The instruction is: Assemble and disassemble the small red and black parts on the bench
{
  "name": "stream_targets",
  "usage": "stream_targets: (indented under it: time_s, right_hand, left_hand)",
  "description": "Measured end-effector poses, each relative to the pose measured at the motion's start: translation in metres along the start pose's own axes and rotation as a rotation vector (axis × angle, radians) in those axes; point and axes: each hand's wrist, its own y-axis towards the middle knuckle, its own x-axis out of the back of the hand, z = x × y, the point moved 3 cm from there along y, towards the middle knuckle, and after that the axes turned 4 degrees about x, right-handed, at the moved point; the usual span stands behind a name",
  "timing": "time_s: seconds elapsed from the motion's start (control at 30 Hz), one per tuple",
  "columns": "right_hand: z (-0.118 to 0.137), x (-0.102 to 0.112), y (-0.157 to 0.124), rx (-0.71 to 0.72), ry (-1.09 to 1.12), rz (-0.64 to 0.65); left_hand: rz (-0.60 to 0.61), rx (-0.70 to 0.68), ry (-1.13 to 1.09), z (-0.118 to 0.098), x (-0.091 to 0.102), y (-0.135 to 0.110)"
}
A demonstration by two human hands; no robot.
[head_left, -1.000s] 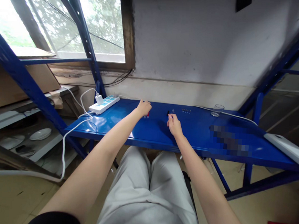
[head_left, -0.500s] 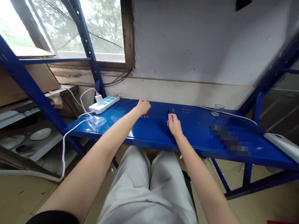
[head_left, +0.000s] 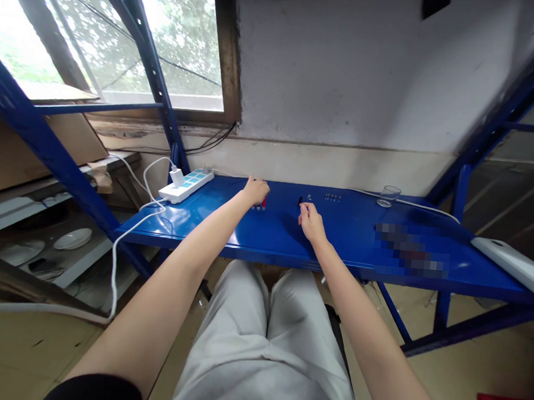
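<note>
My left hand (head_left: 255, 191) is at the back of the blue table (head_left: 201, 216), fingers curled down and mostly hidden by the back of the hand. Just under and beside it stick out small red pieces with silvery tips (head_left: 263, 204); whether the fingers grip one is hidden. My right hand (head_left: 312, 222) is closed in a pinch, thumb against fingers, with a small black piece (head_left: 300, 200) at the fingertips. Slightly beyond it lies a tiny clear or silvery bit (head_left: 308, 197). Further right, several tiny metallic parts (head_left: 332, 198) form rows on the tabletop.
A white power strip (head_left: 186, 185) with a plugged-in charger and cable lies at the left end. Toward the right are a clear glass (head_left: 388, 196), a blurred-out dark object (head_left: 411, 251) and a white flat device (head_left: 516, 264). Blue frame posts (head_left: 460, 193) rise at both sides.
</note>
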Motion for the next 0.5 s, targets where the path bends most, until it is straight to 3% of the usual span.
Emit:
stream_targets:
  time_s: [0.33,0.4,0.5]
  right_hand:
    - [0.001,0.0,0.0,0.009,-0.029,-0.002]
    - [0.0,0.0,0.0,0.01,-0.05,-0.008]
    - [0.0,0.002,0.0,0.003,-0.104,-0.037]
  left_hand:
    - [-0.018,0.006,-0.077,0.0,0.001,0.004]
    - [-0.113,-0.023,-0.161,-0.004,0.005,0.004]
    - [-0.357,-0.097,-0.363,-0.019,0.013,-0.004]
